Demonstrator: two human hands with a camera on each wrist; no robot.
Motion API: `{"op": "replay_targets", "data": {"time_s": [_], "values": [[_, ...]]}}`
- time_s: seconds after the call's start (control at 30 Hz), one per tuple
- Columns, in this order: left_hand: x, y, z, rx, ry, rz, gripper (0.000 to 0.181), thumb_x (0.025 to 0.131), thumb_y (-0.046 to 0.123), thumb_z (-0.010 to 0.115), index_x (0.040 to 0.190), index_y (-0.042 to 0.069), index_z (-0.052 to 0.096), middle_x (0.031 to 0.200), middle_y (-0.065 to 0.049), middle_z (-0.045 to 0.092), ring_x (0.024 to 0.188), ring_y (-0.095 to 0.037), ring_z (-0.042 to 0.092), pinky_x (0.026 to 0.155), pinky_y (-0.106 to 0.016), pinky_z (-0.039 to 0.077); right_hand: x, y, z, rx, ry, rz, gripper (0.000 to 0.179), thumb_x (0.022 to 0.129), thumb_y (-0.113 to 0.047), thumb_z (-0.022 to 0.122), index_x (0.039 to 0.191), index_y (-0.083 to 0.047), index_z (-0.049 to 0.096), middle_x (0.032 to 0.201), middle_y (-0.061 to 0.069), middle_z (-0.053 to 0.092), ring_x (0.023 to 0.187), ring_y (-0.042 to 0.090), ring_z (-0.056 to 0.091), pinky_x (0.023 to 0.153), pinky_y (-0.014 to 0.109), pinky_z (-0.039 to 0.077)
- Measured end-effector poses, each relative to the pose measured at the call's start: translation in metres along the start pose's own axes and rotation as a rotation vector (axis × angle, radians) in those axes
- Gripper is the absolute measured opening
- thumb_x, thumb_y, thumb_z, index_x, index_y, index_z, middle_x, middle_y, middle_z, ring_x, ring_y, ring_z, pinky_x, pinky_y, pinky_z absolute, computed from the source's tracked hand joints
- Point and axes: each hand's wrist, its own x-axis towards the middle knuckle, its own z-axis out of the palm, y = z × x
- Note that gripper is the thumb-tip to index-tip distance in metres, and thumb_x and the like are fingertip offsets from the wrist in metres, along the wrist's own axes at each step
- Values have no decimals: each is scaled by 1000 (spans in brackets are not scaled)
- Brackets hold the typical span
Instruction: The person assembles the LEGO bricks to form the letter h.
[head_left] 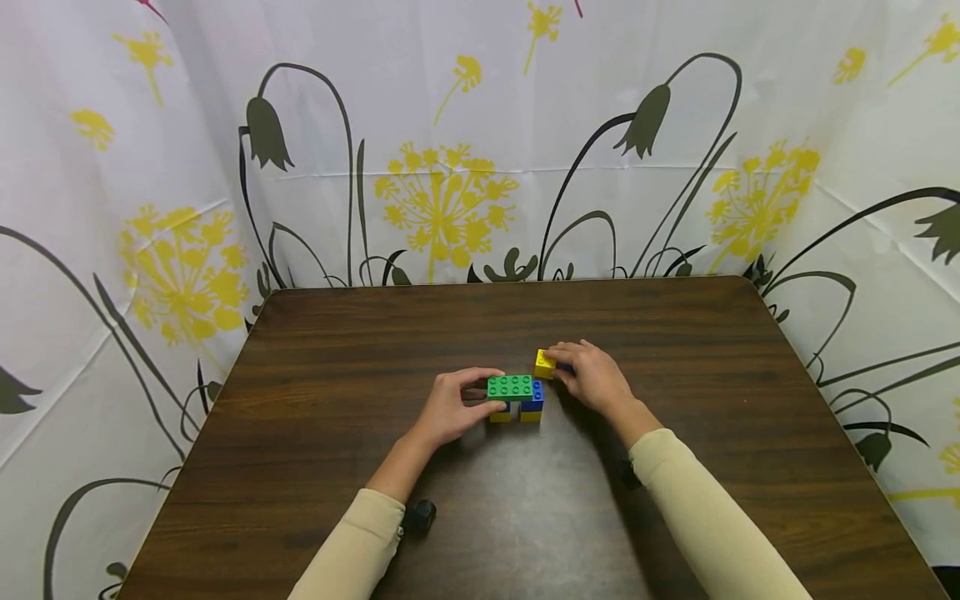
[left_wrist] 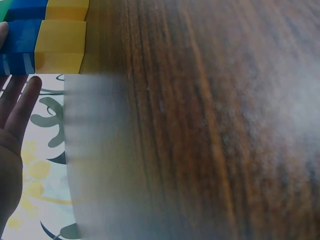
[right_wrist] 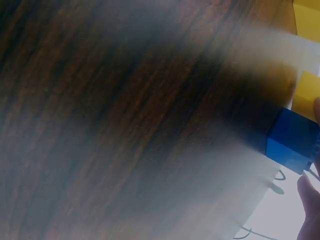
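Blue-and-yellow columns (head_left: 532, 407) on the counter (head_left: 337, 400) are topped by a green brick (head_left: 510, 387), held in the left hand's (head_left: 448, 408) fingers; a blue brick (right_wrist: 291, 136) is pinched by the right hand (head_left: 597, 380). Columns could be toppled by uneven squeezing.

From my end, the green brick (head_left: 510, 387) reads as hard moulded plastic, smooth and lightly glossy, its studs just as slick. The blue brick (right_wrist: 292, 137) that I get through the right wrist view looks like the same plastic, flat-faced with a soft sheen, and so does the yellow brick (right_wrist: 306, 95) there. My worktop (head_left: 337, 350) shows a dark wood grain, smooth enough to throw back pale, blurred glare; solid wood or laminate, I can't tell. The printed curtain (head_left: 450, 108) looks mostly matt and creased, thin cloth or sheeting. The sleeves (head_left: 712, 508) look like soft, matt cloth.
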Motion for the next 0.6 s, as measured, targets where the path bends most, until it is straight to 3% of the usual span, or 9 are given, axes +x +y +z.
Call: {"op": "replay_targets", "data": {"time_s": [0.4,0.6], "values": [[0,-2,0,-25,-2,-1,37,80,-2,79,115,-5,67,111,-20,68,94,-38,68,82,-56,54,1,-4,-13,101,116,-48,37,85,-9,77,122,-12,71,123,4,66,106,25,66,91,43,53],[3,-23,4,-32,-6,-16,38,80,-2,80,115,-4,67,111,-20,68,94,-39,68,81,-55,55,3,-11,-23,160,147,-54,34,86,-7,76,120,-11,71,121,5,65,99,23,66,85,40,56]]}}
